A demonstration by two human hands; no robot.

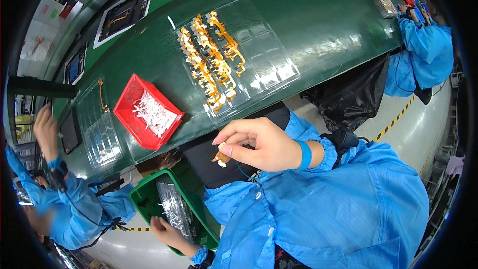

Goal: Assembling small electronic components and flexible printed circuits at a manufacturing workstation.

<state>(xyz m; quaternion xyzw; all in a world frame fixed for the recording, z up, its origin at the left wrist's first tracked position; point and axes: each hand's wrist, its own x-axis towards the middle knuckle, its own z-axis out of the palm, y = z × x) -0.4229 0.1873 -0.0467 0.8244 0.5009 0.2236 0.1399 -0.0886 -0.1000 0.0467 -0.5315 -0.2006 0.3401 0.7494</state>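
My right hand (264, 144), a blue band at its wrist, is raised over my lap near the table's front edge. Thumb and fingers pinch a small orange flexible circuit strip (220, 158) with pale tabs, partly hidden by the fingers. My left hand (172, 234) is low at the left, over the near side of a green bin (172, 173); its fingers are loosely bent and somewhat apart, with nothing visible in them. Inside the bin lie clear plastic trays (172, 201) and white scraps. On the table, a clear tray (269, 65) carries rows of orange flexible circuits (209, 65).
A red box (130, 114) of white paper strips stands at the table's left front. Another clear tray (102, 144) lies beyond it. Co-workers in blue, one sleeve (79, 204) at left and another (423, 45) at far right, are nearby. A black bag (348, 94) hangs beside the table.
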